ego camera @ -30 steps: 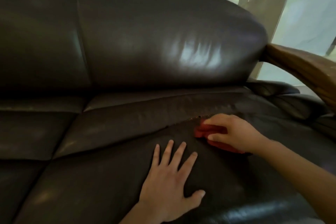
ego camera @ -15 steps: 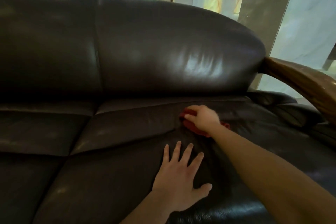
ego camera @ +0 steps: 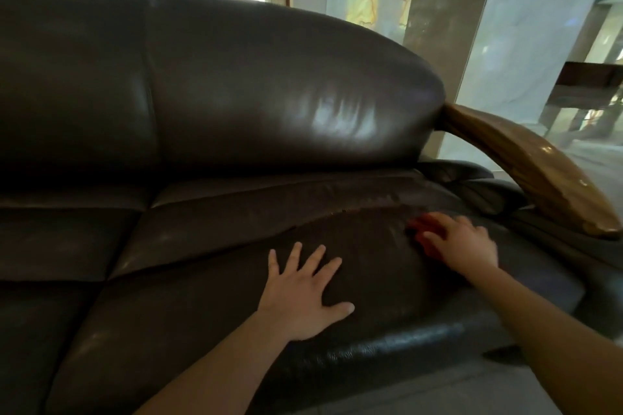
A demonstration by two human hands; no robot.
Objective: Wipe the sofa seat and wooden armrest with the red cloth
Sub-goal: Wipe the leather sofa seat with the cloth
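The dark brown leather sofa seat (ego camera: 209,300) fills the lower half of the view. My left hand (ego camera: 303,293) lies flat on the right seat cushion with its fingers spread. To its right, my right hand (ego camera: 462,242) presses the red cloth (ego camera: 421,229) onto the same cushion near its back seam; only the cloth's left edge shows from under the fingers. The curved wooden armrest (ego camera: 529,168) rises beyond and to the right of that hand, which does not touch it.
The rounded leather backrest (ego camera: 269,94) stands behind the seat. A second seat cushion (ego camera: 50,246) lies to the left. Grey floor (ego camera: 438,394) shows below the sofa's front edge. A pillar, pale walls and a dark wooden table (ego camera: 593,77) stand behind the sofa at the right.
My right hand has slid the red cloth to the right along the back of the cushion, toward the armrest. My left hand has stayed flat on the cushion.
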